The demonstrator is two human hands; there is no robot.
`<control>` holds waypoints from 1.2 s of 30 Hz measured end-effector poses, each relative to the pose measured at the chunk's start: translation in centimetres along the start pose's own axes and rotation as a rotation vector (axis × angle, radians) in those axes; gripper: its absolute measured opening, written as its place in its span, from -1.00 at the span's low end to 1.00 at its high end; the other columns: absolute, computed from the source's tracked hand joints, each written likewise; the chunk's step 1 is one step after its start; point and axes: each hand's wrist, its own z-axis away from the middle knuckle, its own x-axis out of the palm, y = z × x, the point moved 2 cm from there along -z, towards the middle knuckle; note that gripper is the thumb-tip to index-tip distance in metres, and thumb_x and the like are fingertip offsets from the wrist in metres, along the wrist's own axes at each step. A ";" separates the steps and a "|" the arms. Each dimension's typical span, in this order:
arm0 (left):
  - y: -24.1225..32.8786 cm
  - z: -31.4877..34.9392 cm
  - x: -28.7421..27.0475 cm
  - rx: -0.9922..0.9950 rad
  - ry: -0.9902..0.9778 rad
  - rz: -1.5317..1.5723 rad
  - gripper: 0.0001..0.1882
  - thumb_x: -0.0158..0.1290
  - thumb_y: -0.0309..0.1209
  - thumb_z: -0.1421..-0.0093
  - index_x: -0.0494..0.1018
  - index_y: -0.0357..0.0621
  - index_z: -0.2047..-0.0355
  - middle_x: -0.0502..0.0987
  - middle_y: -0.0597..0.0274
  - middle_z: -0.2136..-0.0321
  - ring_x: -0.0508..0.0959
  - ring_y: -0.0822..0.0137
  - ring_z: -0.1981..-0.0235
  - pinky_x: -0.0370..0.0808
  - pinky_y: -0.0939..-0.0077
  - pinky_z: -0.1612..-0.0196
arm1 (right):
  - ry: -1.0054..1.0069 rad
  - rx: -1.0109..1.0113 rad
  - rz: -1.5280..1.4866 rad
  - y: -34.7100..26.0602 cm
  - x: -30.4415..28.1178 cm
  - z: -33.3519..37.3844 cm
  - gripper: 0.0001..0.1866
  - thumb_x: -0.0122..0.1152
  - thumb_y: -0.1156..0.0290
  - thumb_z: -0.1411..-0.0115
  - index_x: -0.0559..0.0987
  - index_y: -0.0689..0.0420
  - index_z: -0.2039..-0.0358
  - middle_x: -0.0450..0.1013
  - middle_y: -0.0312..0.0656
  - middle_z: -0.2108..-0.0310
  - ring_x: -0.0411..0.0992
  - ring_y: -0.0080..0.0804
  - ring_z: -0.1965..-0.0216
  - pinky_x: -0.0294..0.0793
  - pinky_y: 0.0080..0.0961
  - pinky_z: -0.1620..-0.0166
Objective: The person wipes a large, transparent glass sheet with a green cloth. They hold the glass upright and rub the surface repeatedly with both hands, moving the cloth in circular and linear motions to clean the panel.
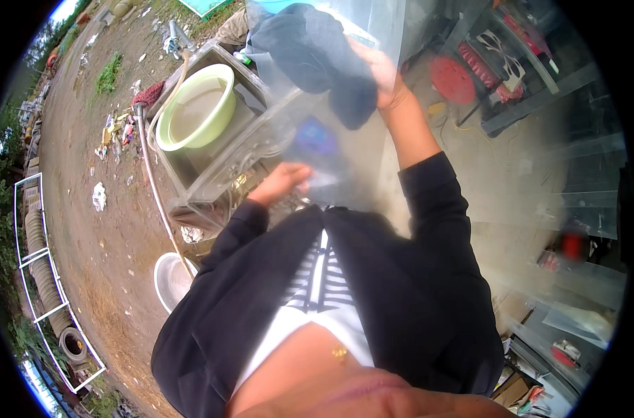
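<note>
A dark grey cloth (310, 52), perhaps a garment, hangs bunched at the upper middle. My right hand (378, 73) grips its right side, the arm stretched forward, and folds of the cloth hide part of the fingers. Lower and to the left, my left hand (285, 182) is beside the near edge of a grey sink (251, 155), its fingers curled together. A pale blur at those fingertips hides whether they hold anything. Inside the sink, left of the cloth, a light green basin (223, 115) holds cloudy water.
A pale hose (152, 182) runs down the sink's left side. On the dirt ground stands a white basin (169, 282). To the right are a red round stool (451, 79) and a metal rack (540, 104). A tire (72, 344) lies far left.
</note>
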 end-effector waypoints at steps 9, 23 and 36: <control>-2.0 0.4 -2.8 0.047 0.105 -0.069 -0.73 -0.02 -0.28 -0.30 0.51 -0.25 0.25 0.50 0.42 0.51 0.45 0.60 0.53 0.41 0.66 0.42 | 0.383 0.472 0.235 12.7 -2.0 12.0 -0.43 -0.09 0.49 -0.22 0.16 0.26 -0.26 0.20 -0.12 -0.21 0.26 -0.34 -0.15 0.26 -0.43 -0.16; -1.4 -2.6 0.3 0.054 -0.064 -0.094 -0.73 -0.03 -0.24 -0.31 0.52 -0.20 0.26 0.45 0.41 0.57 0.40 0.60 0.56 0.41 0.67 0.48 | 0.338 -0.209 0.186 -9.4 3.6 -1.5 -0.66 -0.03 0.41 -0.23 0.42 0.16 -0.03 0.40 -0.11 0.08 0.47 -0.21 0.19 0.49 -0.38 0.18; -1.0 -0.7 -1.0 0.067 -0.024 -0.083 -0.71 -0.04 -0.26 -0.32 0.53 -0.25 0.28 0.45 0.38 0.61 0.43 0.58 0.61 0.43 0.64 0.50 | 0.442 0.614 0.368 14.1 -4.0 12.3 -0.54 -0.08 0.38 -0.29 0.30 0.28 -0.17 0.38 -0.19 -0.03 0.40 -0.52 0.04 0.40 -0.60 0.01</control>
